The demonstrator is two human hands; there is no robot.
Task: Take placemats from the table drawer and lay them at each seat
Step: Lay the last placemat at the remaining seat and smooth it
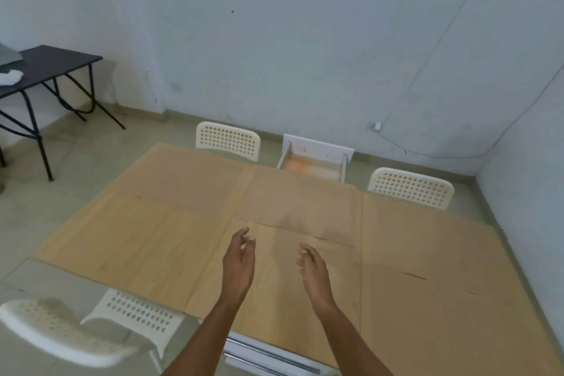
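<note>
Several tan placemats cover the table: one at the far left [186, 174], one in the far middle [299, 201], one at the near left [137, 241], one in the near middle [277, 278] and one on the right [433, 253]. My left hand [239, 262] and my right hand [314, 268] hover above the near middle placemat, fingers relaxed, holding nothing. On the table's far side a white drawer [314, 159] stands pulled out, and its inside looks bare. A closed drawer front with a metal handle [268, 354] is on my side.
White perforated chairs stand at the far left [229, 140], far right [410, 188] and near left [137, 317], with another chair [52, 333] at the bottom left. A black folding table [48, 65] with cloth stands by the left wall. A cable [427, 156] runs along the right wall.
</note>
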